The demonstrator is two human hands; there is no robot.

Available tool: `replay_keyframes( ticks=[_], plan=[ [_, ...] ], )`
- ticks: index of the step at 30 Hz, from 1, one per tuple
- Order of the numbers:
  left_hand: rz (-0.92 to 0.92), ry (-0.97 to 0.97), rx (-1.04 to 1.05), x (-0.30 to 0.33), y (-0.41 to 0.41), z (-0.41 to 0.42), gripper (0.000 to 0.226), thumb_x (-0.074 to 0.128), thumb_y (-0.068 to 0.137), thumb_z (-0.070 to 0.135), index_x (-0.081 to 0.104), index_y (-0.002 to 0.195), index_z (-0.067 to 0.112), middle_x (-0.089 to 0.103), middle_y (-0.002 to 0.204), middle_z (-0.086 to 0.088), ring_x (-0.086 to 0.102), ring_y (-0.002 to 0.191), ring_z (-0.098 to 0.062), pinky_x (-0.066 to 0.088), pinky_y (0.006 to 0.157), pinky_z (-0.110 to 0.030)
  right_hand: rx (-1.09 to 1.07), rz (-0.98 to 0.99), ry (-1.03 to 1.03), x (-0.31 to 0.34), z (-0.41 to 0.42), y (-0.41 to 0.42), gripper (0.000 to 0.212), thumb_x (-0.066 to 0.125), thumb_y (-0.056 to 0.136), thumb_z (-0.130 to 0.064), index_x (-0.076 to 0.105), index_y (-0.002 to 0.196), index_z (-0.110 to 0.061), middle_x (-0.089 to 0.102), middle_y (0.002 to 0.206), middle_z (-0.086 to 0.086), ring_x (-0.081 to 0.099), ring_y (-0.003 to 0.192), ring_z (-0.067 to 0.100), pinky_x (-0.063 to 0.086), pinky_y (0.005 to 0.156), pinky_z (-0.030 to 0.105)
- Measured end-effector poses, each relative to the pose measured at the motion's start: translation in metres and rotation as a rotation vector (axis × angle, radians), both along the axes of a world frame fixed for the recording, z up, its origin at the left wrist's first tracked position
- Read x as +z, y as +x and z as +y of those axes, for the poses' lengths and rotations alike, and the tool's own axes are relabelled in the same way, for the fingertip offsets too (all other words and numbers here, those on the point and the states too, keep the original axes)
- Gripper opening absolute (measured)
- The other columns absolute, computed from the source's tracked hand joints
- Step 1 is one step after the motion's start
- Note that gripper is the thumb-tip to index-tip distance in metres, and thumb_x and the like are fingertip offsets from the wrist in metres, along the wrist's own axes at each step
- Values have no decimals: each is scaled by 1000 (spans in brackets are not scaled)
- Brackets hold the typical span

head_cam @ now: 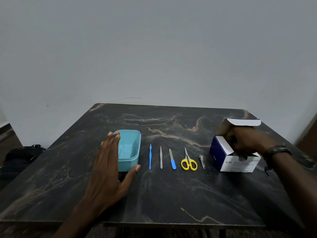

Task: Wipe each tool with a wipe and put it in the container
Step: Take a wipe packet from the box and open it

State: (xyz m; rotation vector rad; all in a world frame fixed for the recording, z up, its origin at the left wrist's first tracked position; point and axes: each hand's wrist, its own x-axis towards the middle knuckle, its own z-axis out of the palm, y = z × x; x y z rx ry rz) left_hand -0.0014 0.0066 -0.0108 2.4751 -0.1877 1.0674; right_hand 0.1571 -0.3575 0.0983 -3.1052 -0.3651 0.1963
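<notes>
A teal plastic container (133,148) stands empty left of centre on the table. To its right lies a row of tools: a blue cuticle pusher (150,157), metal tweezers (161,158), a blue-handled nail file (172,159), yellow-handled scissors (188,161) and a nail clipper (202,161). My left hand (109,169) rests flat and open against the container's left side, thumb near its front corner. My right hand (243,140) reaches, fingers down, into the open blue-and-white box of alcohol wipes (240,162); its fingertips are hidden inside.
The dark marbled table (171,194) ends against a plain grey wall at the back. The box's lid flap (243,121) stands up behind my right hand. A dark bag (24,155) lies on the floor to the left.
</notes>
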Motion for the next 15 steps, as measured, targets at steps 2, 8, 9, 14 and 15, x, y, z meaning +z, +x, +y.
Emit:
replay_keyframes(
  ticks=[2, 8, 9, 14, 15],
  plan=[
    [-5, -3, 1, 0, 0, -1, 90, 53, 84, 54, 20, 150, 3, 25, 158, -10, 17, 149, -21, 28, 115, -54, 1, -55, 36, 5, -2, -5, 26, 61, 77, 0, 59, 66, -24, 68, 73, 2, 65, 65, 18, 49, 51, 26],
    [-16, 11, 0, 0, 1, 0, 89, 53, 84, 54, 21, 149, 1, 25, 158, -11, 18, 148, -23, 28, 115, -53, 19, -314, 111, 14, -5, -35, 17, 69, 81, -16, 64, 65, -22, 64, 64, -3, 60, 61, 17, 49, 56, 35],
    [-18, 16, -2, 0, 0, 0, 89, 54, 85, 53, 22, 149, 0, 26, 157, -12, 19, 148, -24, 28, 115, -54, 11, -353, 131, 15, -7, -42, 16, 67, 81, -17, 64, 67, -24, 65, 64, -5, 60, 60, 15, 50, 57, 34],
    [-21, 32, -9, 2, 0, -1, 87, 54, 85, 52, 25, 147, -3, 28, 156, -14, 19, 148, -25, 28, 114, -55, 49, -515, 315, 19, -15, -77, 16, 71, 82, -17, 68, 74, -30, 68, 67, -13, 57, 54, 2, 49, 58, 34],
    [-26, 32, -10, 2, 0, -1, 87, 54, 85, 51, 25, 147, -3, 28, 156, -15, 19, 148, -25, 28, 114, -55, 60, -527, 360, 21, -15, -83, 17, 72, 82, -17, 68, 74, -32, 68, 68, -15, 56, 53, 0, 47, 58, 33]
  ],
)
